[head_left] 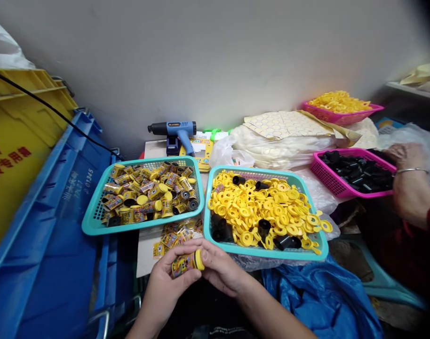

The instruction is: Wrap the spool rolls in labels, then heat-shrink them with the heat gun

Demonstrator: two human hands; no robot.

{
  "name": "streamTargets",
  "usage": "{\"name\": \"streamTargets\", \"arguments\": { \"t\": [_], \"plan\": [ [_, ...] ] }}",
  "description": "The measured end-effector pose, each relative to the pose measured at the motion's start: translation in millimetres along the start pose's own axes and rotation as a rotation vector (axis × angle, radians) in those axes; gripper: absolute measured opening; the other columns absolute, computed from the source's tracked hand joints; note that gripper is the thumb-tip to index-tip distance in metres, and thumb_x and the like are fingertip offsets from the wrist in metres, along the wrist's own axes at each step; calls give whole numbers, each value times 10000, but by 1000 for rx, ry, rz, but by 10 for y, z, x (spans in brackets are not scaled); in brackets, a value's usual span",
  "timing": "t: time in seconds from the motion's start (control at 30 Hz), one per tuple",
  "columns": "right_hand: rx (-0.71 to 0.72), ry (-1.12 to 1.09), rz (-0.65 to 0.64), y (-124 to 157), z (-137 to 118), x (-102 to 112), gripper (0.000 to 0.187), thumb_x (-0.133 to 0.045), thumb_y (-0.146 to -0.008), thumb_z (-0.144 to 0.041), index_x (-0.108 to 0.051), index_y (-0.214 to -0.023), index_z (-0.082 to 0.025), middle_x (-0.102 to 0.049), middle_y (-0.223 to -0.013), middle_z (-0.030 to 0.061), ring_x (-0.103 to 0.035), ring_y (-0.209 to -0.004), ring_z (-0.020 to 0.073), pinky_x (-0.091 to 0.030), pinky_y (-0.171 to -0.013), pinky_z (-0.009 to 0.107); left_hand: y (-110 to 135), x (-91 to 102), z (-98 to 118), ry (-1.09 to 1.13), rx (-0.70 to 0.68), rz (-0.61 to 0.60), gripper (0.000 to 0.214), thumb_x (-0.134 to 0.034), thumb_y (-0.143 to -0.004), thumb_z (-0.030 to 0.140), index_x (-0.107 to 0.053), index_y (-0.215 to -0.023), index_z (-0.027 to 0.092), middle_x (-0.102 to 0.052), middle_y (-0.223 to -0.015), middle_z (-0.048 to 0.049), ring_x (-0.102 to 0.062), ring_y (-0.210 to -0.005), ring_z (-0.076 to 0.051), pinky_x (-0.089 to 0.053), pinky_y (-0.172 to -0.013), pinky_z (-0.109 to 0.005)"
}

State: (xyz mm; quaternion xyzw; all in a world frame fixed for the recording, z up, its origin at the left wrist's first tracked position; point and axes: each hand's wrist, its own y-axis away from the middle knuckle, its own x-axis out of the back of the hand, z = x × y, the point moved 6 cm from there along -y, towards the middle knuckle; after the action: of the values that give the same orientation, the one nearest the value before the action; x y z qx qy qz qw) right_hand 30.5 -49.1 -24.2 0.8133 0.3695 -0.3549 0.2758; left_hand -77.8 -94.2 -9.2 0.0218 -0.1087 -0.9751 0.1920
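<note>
Yellow-capped printed canister (187,263) is in your hands at 6 o'clock, lying roughly level, cap pointing to your right. Your left hand (169,287) is closed around its body. Your right hand (222,268) is curled in against the capped end, gripping it too.

Directly ahead at 12 o'clock, just past your hands: loose printed paper labels (172,240) on a white tabletop (142,259). At 11 o'clock, a teal plastic mesh basket (130,227) is heaped with more printed canisters (151,195). At 1 o'clock, a second teal plastic mesh basket (267,254) holds yellow plastic ring discs (250,212) mixed with black plastic cylinders (283,242).

Further out at 2 o'clock, a pink plastic mesh basket (342,181) is full of black cylinders, with a co-worker's hand (405,155) at its far right edge, wrist in a metal bangle (412,170). Past that, at 1 o'clock, a pink plastic tray (337,115) holds yellow rings. A blue-and-black hot air gun (176,129) stands on its base at 12 o'clock. Blue plastic crate (59,226) at 9 o'clock; blue plastic bag (317,301) at 4 o'clock.
</note>
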Motion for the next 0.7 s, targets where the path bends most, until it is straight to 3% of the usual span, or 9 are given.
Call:
{"name": "streamTargets", "arguments": {
  "t": [0.4, 0.57, 0.7],
  "plan": [
    [100, 230, 85, -18, 112, 211, 415, -750, -751, -470, -668, -1066, -212, -653, -1030, 37, -589, -993, 185, -404, -913, 321, 4, -56, -105, -7, 24, -80, 334, -796, -601, 386, -702, -863, 201, -728, -979, -86, -660, -975, -260, -515, -891, -357],
    [133, 256, 102, -35, 58, 216, 413, -709, -788, -485, -649, -1104, -226, -638, -1041, 32, -580, -966, 171, -415, -869, 299, 19, -42, -67, -63, 2, -110, 391, -737, -684, 422, -684, -1020, 228, -671, -1115, -94, -649, -974, -242, -559, -709, -278],
    [45, 94, 45, -25, 91, 142, 480, -806, -681, -474, -629, -1053, -227, -633, -1010, 18, -588, -914, 148, -414, -825, 267, -20, 26, -70, -17, -23, -62, 302, -791, -621, 345, -733, -883, 206, -724, -977, -78, -662, -965, -233, -530, -872, -316]
  ]
}}
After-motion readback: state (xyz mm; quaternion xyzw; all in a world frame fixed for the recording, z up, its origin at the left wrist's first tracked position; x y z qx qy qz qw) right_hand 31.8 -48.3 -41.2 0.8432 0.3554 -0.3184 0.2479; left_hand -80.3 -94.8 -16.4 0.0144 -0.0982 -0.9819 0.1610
